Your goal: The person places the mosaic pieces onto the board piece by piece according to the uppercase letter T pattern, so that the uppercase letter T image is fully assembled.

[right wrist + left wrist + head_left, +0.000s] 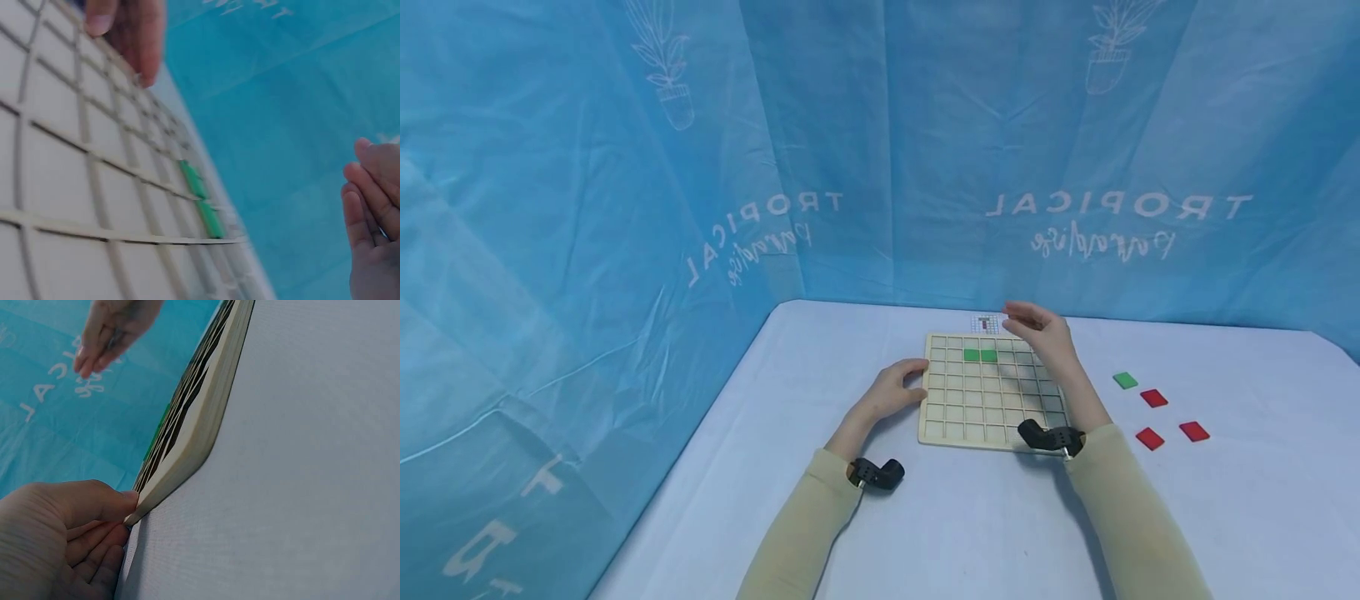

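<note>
A pale wooden grid board (958,432) lies on the white table. Two green square tiles (981,356) sit side by side in its second row from the far edge. My left hand (891,390) rests against the board's left edge, its thumb (103,503) touching the rim and its fingers set apart from the thumb. Above the board's far right part, my right hand (1043,335) is raised with loosely bent fingers and a gap between thumb and fingertips. No tile shows in it. The right wrist view catches this hand's fingers (369,206) at its right border.
To the board's right lie one loose green tile (1125,381) and three red tiles (1153,398). A small printed grid card (985,324) with a coloured pattern lies just behind the board. Blue curtains (940,167) hang at the table's back and left.
</note>
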`<state>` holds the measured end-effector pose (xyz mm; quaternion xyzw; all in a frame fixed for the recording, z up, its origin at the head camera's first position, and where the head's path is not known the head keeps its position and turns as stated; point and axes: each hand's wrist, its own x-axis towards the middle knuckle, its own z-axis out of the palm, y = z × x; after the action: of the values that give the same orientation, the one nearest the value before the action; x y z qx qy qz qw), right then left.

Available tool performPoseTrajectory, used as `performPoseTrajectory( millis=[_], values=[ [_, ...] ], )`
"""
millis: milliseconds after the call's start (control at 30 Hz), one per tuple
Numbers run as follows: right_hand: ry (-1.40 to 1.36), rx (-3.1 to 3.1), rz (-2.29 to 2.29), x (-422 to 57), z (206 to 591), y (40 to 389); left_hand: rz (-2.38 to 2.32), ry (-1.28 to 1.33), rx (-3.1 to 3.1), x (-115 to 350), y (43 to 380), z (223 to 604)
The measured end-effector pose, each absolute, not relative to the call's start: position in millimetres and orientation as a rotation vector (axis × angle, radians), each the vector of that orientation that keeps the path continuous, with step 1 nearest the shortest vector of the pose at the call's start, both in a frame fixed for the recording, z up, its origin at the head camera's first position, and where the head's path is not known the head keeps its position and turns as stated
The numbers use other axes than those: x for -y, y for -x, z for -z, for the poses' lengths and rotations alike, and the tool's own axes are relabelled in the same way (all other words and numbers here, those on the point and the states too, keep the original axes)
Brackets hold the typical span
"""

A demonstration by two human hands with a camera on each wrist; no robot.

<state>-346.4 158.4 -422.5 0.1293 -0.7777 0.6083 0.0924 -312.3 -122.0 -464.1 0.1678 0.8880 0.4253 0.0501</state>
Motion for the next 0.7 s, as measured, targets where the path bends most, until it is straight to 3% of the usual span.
performPoseTrajectory(
  millis=[233,467,700],
  values=[
    [-0.32,2.269,-1.727,-199.4,403.0,333.3,-1.307,-0.516,-2.699,122.5,312.8,464.1],
    [-0.113,2.265,-1.662,-270.5,430.5,331.4,-1.287,-0.543,-2.701,123.3,313.4,464.3],
    [0.11,2.385,-1.459,-300.5,426.6,297.4,-1.305,-0.551,-2.692,122.5,311.6,463.7]
  ],
)
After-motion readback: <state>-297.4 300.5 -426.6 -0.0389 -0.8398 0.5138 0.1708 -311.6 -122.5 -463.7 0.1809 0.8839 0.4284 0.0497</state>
